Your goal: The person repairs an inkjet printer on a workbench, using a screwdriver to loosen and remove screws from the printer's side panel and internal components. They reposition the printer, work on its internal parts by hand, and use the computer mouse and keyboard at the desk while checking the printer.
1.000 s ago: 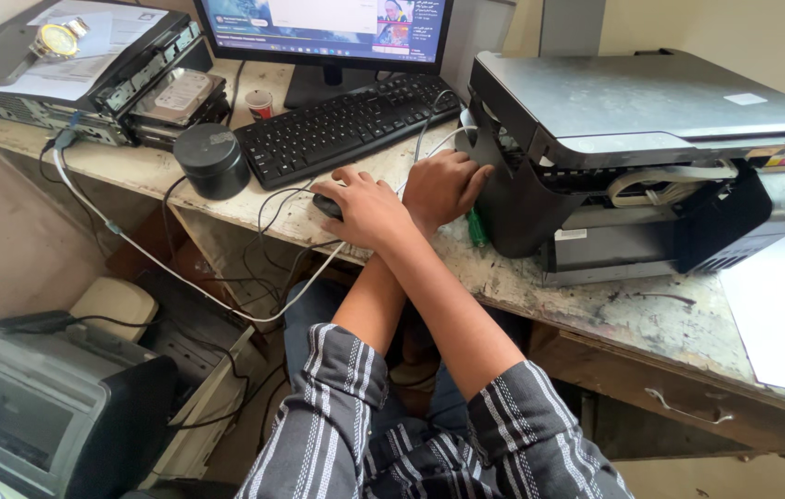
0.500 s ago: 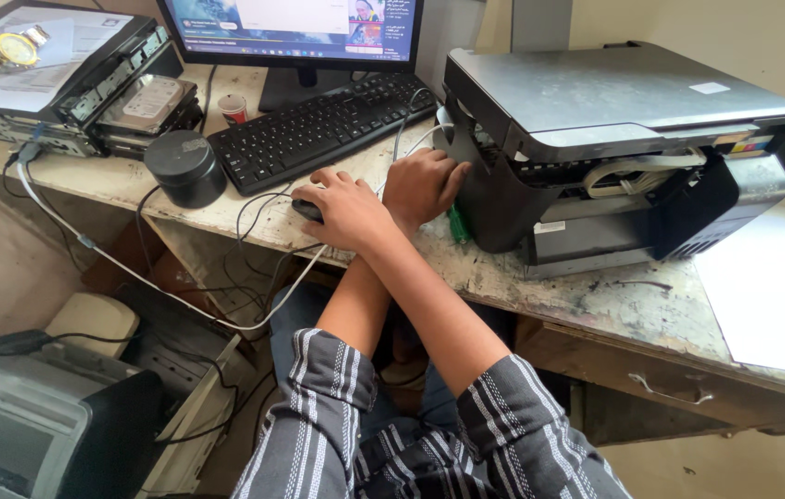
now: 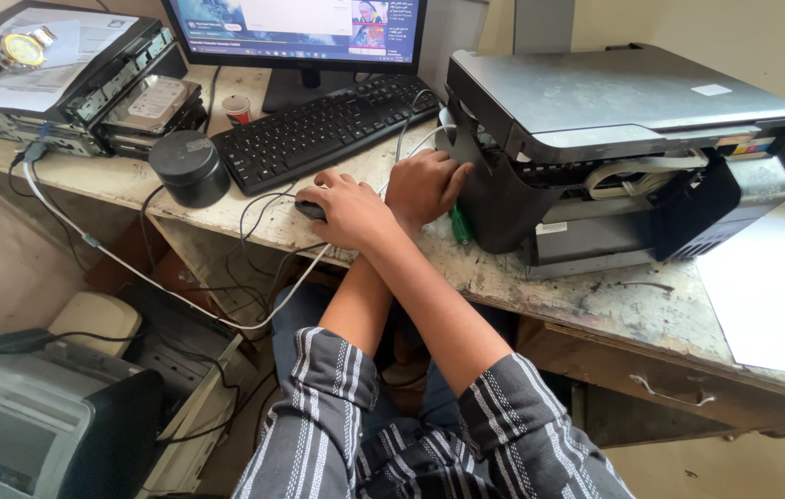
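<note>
— That worktop [image 3: 596, 305] beside the printer [image 3: 614, 139] looks like rough, stained stone.
— Yes, and the printer's lid is dull, dusty grey plastic; the keyboard [image 3: 318, 129] left of it is matt black.

We see a black computer mouse [image 3: 309, 210] flat on the counter's [image 3: 596, 305] front edge, at five o'clock from the keyboard [image 3: 323, 129], mostly covered.

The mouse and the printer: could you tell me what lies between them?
In the head view, the left hand lies between mouse and printer, with a green tool beside it.
</note>
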Available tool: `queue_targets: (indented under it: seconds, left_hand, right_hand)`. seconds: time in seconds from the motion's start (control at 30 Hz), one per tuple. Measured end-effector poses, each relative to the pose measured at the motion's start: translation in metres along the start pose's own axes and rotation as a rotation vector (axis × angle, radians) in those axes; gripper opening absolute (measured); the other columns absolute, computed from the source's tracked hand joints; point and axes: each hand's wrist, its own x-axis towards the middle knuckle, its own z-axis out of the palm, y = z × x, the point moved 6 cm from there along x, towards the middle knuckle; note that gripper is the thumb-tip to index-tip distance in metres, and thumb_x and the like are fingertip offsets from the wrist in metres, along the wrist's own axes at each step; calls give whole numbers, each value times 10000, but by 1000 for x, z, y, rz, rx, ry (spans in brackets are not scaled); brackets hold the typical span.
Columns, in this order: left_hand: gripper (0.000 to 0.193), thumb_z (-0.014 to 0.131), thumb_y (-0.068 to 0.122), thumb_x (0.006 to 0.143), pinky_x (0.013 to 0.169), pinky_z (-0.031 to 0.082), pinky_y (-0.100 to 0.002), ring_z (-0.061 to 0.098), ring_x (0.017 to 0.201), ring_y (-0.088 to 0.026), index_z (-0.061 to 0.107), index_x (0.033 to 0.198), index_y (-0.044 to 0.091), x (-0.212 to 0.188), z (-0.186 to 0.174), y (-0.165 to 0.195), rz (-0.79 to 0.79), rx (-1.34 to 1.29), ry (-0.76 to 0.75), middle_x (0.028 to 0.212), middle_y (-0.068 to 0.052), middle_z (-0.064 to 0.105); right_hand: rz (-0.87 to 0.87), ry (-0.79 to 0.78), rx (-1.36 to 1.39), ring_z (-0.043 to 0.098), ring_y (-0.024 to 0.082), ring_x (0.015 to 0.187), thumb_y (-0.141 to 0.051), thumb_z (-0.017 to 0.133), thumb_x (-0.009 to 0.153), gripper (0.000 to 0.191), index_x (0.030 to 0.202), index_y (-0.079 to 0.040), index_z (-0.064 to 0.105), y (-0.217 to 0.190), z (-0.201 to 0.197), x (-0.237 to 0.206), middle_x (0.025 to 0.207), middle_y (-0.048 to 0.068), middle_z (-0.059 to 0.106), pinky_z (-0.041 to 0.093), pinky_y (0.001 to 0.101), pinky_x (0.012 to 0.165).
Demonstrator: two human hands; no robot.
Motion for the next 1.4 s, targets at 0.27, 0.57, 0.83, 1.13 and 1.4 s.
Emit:
queue_targets:
  seconds: [0.27,0.57,0.83,1.13,1.4]
  left_hand:
    - [399,613,307,1011,638,509,-459,640,738,-324,673,691,77,1,1,1,15,-10,20,720,-89,633]
    - [387,617,299,1005,645,511,-461,643,740,-323,680,692,80,0,1,1,19,-16,21,724,-87,642]
    - [388,625,298,1002,643,511,-461,646,740,-323,677,686,80,-1,4,2,19,-5,23,719,-89,639]
    - [387,623,299,1005,642,509,-463,645,741,-322,678,691,78,-1,5,3,21,-5,23,719,-89,636]
    - [383,626,302,1004,647,508,-470,647,754,-329,677,693,83,-2,5,2,20,5,19,721,-90,635]
  right_hand:
    - [-8,6,12,578,331,1240,-224,757,770,490,1253,-280,692,3,2,0,1345,83,574,491,470,998]
    - [-13,11,8,579,331,1241,-217,757,763,488,1242,-290,700,1,0,-2,1359,83,569,486,474,1009]
    - [9,2,15,571,331,1252,-214,758,751,545,1288,-267,682,5,2,-3,1360,87,568,491,467,1002]
    - [3,8,33,573,335,1253,-222,756,766,593,1347,-227,638,9,4,-2,1357,102,570,499,453,1009]
    - [39,0,0,555,334,1271,-206,738,784,577,1351,-249,639,10,8,-1,1369,92,559,493,465,1001]
